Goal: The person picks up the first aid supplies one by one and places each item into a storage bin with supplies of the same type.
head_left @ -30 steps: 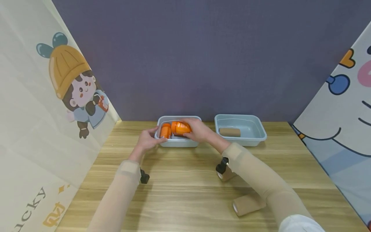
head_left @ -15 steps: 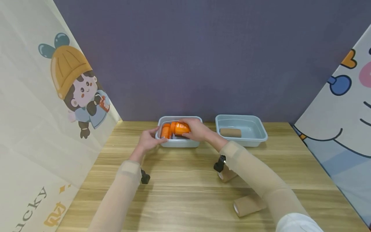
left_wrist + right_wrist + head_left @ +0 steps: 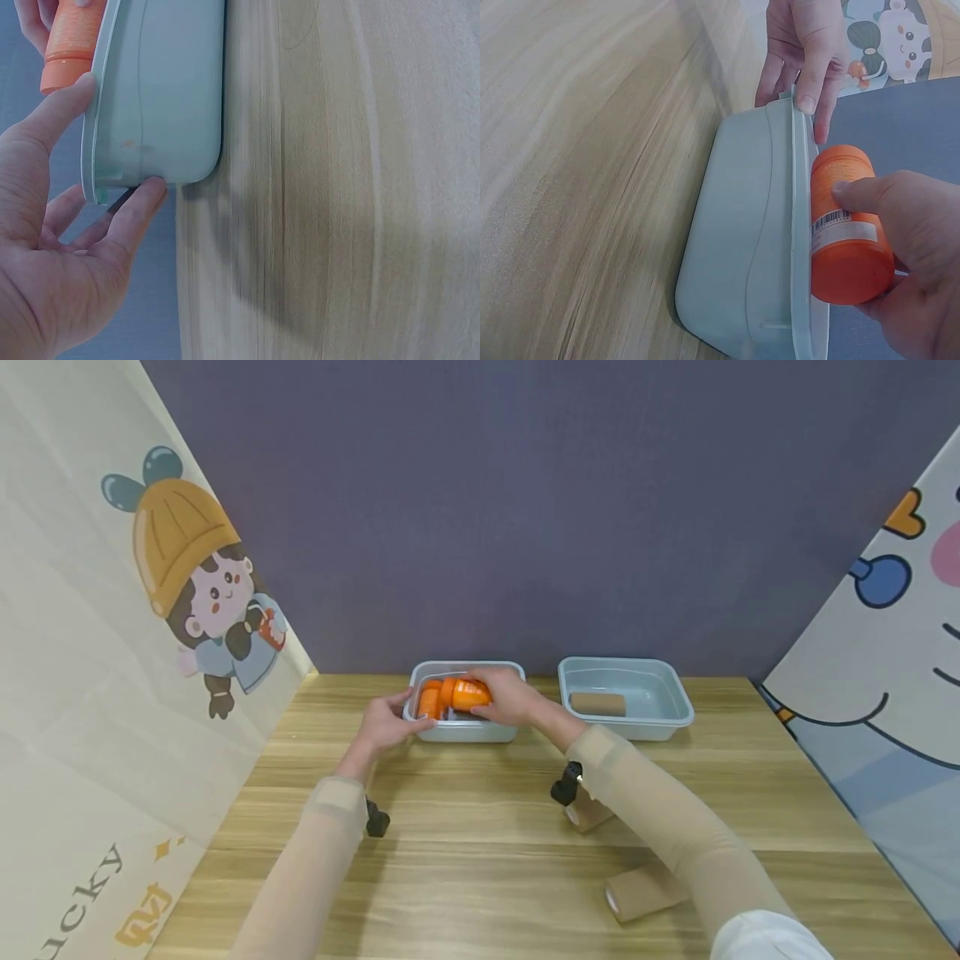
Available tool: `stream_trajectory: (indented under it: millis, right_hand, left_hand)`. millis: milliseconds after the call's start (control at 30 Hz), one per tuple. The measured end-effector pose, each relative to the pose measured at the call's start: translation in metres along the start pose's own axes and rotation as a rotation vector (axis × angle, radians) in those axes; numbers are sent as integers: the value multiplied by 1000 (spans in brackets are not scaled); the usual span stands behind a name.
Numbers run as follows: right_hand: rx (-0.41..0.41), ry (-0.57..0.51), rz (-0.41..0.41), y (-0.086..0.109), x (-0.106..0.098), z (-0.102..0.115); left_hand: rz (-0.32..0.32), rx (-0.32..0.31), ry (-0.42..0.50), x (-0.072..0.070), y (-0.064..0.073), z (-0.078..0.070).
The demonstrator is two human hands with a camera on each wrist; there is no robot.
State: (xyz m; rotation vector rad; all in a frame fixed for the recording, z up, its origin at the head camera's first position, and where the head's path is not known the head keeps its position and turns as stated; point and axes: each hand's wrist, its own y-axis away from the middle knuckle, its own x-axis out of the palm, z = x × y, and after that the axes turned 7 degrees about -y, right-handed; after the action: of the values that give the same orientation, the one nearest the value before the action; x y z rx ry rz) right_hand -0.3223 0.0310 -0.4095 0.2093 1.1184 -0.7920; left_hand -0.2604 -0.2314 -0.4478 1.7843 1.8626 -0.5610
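From my end, at the left, the left hand point(image 3: 382, 722) clasps the corner of the left tray point(image 3: 467, 734), thumb on the rim. Inside that end sits one orange bottle point(image 3: 431, 702). Beside it, at the tray's mouth, the held bottle point(image 3: 469, 695) lies on its side, pinched by the right hand point(image 3: 510, 693) between thumb and fingers – I can't tell whether its cap touches the neighbour. Farther right, a brown roll point(image 3: 597, 704) lies in the right tray point(image 3: 651, 727); two more rolls point(image 3: 645, 892) lie on the table, partly behind the forearm. I judge the step to be positioning that bottle – the next move calls for a steady tray and a gentle grip.
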Motion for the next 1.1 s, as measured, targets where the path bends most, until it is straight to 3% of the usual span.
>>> stream_trajectory:
  millis: [733, 1100]
  right_hand:
    - [18, -3, 21, -2, 5, -1]
    - [44, -33, -18, 0, 2, 3]
  left_hand:
    - [-4, 12, 8, 1, -3, 4]
    - [-1, 7, 22, 1, -2, 4]
